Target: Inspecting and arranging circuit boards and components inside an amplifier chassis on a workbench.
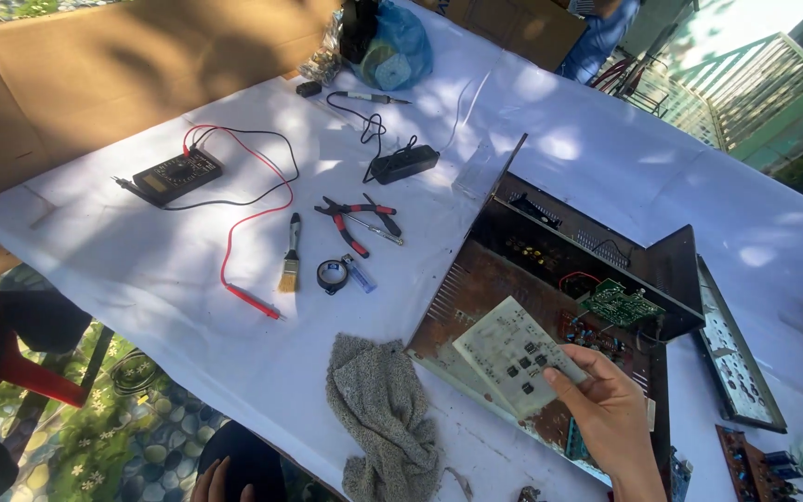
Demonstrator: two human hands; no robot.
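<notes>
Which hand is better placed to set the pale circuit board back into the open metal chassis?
Right hand: it holds the pale circuit board over the open metal chassis. The left hand is low, off the table.

right hand (606, 409): lower right of the frame, pinching a pale circuit board (510, 351) over the open rusty chassis (513, 279)
left hand (220, 482): bottom edge, fingertips only
bench (188, 316): white cover, grey rag (388, 418), paintbrush (290, 253), red-handled pliers (350, 218), multimeter (177, 174)

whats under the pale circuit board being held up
The right hand holds the pale circuit board over the open rusty metal chassis. Rusted floor shows around it; whatever lies directly beneath the board is covered.
</notes>
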